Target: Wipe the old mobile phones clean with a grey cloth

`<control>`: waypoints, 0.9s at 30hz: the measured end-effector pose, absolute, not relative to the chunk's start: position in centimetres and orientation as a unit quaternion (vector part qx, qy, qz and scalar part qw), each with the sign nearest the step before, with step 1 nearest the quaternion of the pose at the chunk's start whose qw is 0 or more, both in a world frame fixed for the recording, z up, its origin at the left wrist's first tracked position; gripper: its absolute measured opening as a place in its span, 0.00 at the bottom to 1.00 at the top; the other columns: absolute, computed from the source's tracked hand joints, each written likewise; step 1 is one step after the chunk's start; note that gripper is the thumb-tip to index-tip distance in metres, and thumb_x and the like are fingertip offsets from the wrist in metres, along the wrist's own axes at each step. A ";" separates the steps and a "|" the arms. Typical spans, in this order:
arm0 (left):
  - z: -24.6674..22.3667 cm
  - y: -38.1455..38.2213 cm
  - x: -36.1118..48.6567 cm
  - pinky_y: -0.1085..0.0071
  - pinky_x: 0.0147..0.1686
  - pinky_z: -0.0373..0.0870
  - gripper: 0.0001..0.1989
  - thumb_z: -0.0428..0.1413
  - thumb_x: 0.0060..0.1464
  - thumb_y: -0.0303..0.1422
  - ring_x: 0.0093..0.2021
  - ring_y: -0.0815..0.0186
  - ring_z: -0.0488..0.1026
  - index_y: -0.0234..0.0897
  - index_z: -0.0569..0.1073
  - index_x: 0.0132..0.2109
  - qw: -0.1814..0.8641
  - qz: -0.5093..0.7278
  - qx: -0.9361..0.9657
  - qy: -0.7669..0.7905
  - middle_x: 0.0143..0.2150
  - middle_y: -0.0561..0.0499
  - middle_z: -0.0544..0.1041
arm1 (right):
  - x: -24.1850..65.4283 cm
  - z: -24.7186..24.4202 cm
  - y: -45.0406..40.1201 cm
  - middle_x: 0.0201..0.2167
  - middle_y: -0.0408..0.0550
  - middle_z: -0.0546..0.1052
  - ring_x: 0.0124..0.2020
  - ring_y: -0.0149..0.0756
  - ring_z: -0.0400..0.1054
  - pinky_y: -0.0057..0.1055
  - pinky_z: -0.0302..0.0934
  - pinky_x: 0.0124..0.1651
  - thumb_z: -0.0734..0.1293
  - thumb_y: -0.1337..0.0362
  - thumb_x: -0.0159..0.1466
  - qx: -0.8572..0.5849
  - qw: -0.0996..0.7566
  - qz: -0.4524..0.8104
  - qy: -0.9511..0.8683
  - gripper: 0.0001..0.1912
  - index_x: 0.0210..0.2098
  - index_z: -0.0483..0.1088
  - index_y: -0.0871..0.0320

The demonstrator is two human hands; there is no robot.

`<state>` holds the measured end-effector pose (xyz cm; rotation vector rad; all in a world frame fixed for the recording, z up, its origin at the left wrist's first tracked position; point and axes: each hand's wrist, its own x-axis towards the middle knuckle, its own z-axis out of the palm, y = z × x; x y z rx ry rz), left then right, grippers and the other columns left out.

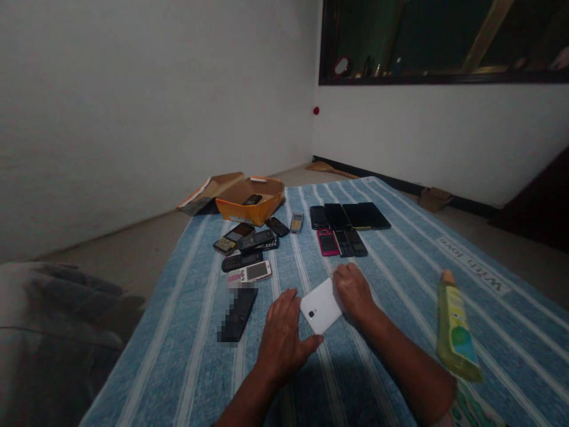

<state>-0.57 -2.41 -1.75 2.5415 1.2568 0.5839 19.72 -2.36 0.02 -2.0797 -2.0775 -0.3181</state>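
Observation:
A white smartphone (322, 306) lies back-up on the striped cloth, its camera lens towards my left hand. My right hand (353, 292) has its fingers curled over the phone's right end, gripping it. Beside the left end rests my left hand (282, 335), fingers stretched out and thumb spread away below the phone's near corner; whether its fingertips touch the phone I cannot tell. To the left of that hand is a dark phone (242, 314), partly blurred out. A white and pink phone (250, 273) lies just behind it.
Several old keypad phones (255, 239) lie loosely near an open orange box (244, 212) with a phone inside. Smartphones (367, 216) and a pink phone (328, 242) form rows at the back right. A yellow-green bottle (457, 332) lies at right on the blue striped cloth (400, 284).

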 end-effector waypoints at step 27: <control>-2.1 -2.3 -0.5 0.43 0.59 0.63 0.32 0.64 0.41 0.41 0.62 0.40 0.64 0.30 0.70 0.53 0.117 0.216 0.871 0.426 0.61 0.31 0.68 | 21.0 -0.4 -3.9 0.37 0.52 0.75 0.41 0.43 0.62 0.34 0.55 0.43 0.63 0.73 0.65 -0.654 0.096 -0.096 -0.745 0.08 0.37 0.74 0.62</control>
